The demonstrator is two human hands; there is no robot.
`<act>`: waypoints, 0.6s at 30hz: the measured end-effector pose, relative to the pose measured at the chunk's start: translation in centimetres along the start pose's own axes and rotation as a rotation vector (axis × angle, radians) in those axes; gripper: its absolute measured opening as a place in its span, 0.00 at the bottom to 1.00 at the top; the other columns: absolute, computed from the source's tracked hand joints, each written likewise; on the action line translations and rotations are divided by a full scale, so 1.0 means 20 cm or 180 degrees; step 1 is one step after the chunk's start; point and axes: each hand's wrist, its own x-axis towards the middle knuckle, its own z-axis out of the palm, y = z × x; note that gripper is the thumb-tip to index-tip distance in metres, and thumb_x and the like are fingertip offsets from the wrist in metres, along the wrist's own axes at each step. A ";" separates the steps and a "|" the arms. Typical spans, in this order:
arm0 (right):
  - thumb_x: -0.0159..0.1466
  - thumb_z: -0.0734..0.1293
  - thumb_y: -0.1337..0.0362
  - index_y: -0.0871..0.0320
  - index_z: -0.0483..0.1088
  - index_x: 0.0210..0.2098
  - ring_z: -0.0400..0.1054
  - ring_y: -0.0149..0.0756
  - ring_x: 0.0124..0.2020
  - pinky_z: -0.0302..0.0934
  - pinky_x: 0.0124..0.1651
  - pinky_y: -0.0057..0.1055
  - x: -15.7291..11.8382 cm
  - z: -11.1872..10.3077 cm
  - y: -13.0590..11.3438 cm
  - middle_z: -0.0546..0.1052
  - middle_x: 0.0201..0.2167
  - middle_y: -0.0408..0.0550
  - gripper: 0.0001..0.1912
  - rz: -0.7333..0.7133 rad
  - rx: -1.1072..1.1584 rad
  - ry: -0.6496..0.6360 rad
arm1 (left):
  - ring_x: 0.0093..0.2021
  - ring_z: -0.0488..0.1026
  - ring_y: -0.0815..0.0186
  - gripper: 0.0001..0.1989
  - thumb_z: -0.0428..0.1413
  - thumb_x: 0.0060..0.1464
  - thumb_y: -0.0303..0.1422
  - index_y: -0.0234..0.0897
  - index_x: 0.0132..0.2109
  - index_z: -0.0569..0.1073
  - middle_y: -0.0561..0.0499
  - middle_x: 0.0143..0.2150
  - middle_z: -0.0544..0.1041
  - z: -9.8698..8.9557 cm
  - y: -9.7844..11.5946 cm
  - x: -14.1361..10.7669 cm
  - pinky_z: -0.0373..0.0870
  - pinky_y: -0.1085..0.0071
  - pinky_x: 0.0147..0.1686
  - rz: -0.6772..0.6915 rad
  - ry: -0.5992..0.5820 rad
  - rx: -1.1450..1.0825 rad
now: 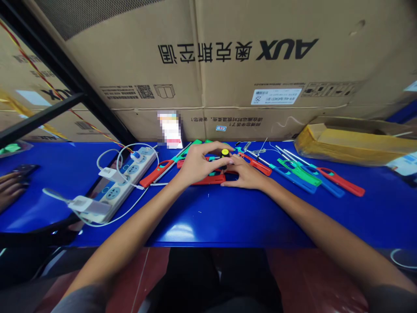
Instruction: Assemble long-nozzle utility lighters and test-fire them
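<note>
My left hand (198, 164) has its thumb and index finger closed around an upright black handle with a yellow end, which looks like a screwdriver (225, 153). The lower part of it is hidden by my fingers. My right hand (246, 173) comes in from the other side, its fingertips close to the black handle and its thumb against the end of a red long-nosed lighter (210, 179) lying flat on the table. More lighters lie around my hands: a red one (158, 173) on the left, and a blue one (297, 176), a green one (302, 171) and a red one (340, 181) on the right.
A white power strip (130, 176) with plugs and cables lies left on the blue table (202, 221). A blurred phone (171, 130) leans on the large cardboard box (224, 26). An open yellow-taped carton (352, 145) stands right. Another person's hand (11, 189) shows far left.
</note>
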 end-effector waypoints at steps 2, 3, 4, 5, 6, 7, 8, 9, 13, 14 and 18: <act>0.64 0.79 0.50 0.51 0.82 0.47 0.69 0.55 0.61 0.65 0.65 0.59 0.00 0.00 0.00 0.75 0.57 0.54 0.16 0.0014 -0.0023 -0.0047 | 0.45 0.83 0.61 0.11 0.68 0.61 0.41 0.39 0.46 0.85 0.48 0.45 0.87 0.01 0.01 0.00 0.78 0.65 0.49 -0.0037 0.0061 0.0002; 0.64 0.79 0.50 0.51 0.82 0.47 0.69 0.55 0.61 0.65 0.65 0.59 0.00 -0.01 0.00 0.75 0.56 0.54 0.16 0.0021 -0.0037 -0.0061 | 0.44 0.83 0.61 0.11 0.67 0.62 0.41 0.39 0.45 0.85 0.48 0.44 0.87 0.02 0.02 0.00 0.78 0.65 0.49 -0.0020 0.0065 0.0005; 0.64 0.79 0.50 0.52 0.82 0.47 0.69 0.55 0.60 0.65 0.65 0.58 0.00 -0.01 0.00 0.75 0.56 0.54 0.16 0.0028 -0.0047 -0.0064 | 0.44 0.83 0.61 0.11 0.67 0.62 0.41 0.39 0.45 0.85 0.48 0.44 0.87 0.02 0.03 0.00 0.78 0.65 0.48 0.0009 0.0058 0.0007; 0.64 0.79 0.50 0.52 0.82 0.47 0.69 0.54 0.60 0.66 0.64 0.57 0.00 -0.01 -0.01 0.75 0.55 0.54 0.17 0.0032 -0.0047 -0.0061 | 0.44 0.82 0.62 0.10 0.67 0.62 0.41 0.39 0.45 0.85 0.48 0.44 0.86 0.02 0.03 0.01 0.78 0.66 0.47 0.0041 0.0042 0.0009; 0.64 0.79 0.50 0.52 0.82 0.47 0.69 0.54 0.59 0.67 0.63 0.57 -0.01 -0.01 -0.01 0.75 0.55 0.54 0.17 0.0028 -0.0039 -0.0054 | 0.43 0.82 0.62 0.10 0.67 0.62 0.40 0.39 0.45 0.85 0.47 0.44 0.86 0.02 0.04 0.01 0.78 0.66 0.46 0.0074 0.0018 0.0012; 0.65 0.79 0.50 0.53 0.82 0.47 0.69 0.54 0.59 0.67 0.63 0.56 -0.01 -0.01 -0.01 0.75 0.54 0.55 0.16 0.0015 -0.0024 -0.0045 | 0.43 0.82 0.62 0.10 0.66 0.63 0.40 0.39 0.45 0.85 0.47 0.44 0.86 0.01 0.04 0.01 0.78 0.66 0.46 0.0105 -0.0030 0.0018; 0.65 0.78 0.50 0.53 0.82 0.46 0.69 0.54 0.59 0.67 0.62 0.56 -0.01 -0.01 -0.01 0.75 0.54 0.54 0.16 0.0002 -0.0004 -0.0041 | 0.43 0.82 0.62 0.10 0.66 0.63 0.40 0.39 0.46 0.86 0.47 0.44 0.86 0.00 0.04 0.02 0.77 0.65 0.46 0.0132 -0.0098 0.0023; 0.64 0.79 0.50 0.53 0.82 0.46 0.69 0.54 0.59 0.67 0.63 0.56 -0.01 -0.01 -0.01 0.75 0.55 0.54 0.16 -0.0005 0.0015 -0.0039 | 0.44 0.82 0.61 0.11 0.65 0.64 0.40 0.40 0.47 0.86 0.47 0.44 0.86 -0.01 0.04 0.02 0.77 0.65 0.47 0.0148 -0.0173 0.0032; 0.64 0.79 0.50 0.51 0.82 0.46 0.68 0.54 0.62 0.66 0.65 0.57 -0.01 -0.01 -0.01 0.74 0.56 0.53 0.16 0.0078 0.0038 -0.0057 | 0.47 0.82 0.60 0.14 0.61 0.68 0.40 0.42 0.55 0.85 0.46 0.49 0.86 -0.05 0.02 0.03 0.77 0.62 0.51 0.0148 -0.0408 0.0089; 0.63 0.79 0.50 0.50 0.82 0.46 0.68 0.54 0.62 0.66 0.65 0.57 -0.01 -0.01 -0.01 0.74 0.56 0.53 0.16 0.0102 0.0040 -0.0056 | 0.47 0.82 0.60 0.14 0.60 0.68 0.39 0.43 0.55 0.84 0.46 0.50 0.85 -0.06 0.01 0.03 0.77 0.61 0.51 0.0148 -0.0441 0.0091; 0.63 0.79 0.51 0.49 0.82 0.46 0.67 0.55 0.64 0.65 0.67 0.58 -0.02 -0.01 -0.01 0.74 0.57 0.53 0.15 0.0159 0.0091 -0.0086 | 0.48 0.82 0.60 0.14 0.59 0.69 0.39 0.44 0.56 0.84 0.46 0.51 0.85 -0.05 0.00 0.02 0.77 0.62 0.52 0.0125 -0.0446 0.0084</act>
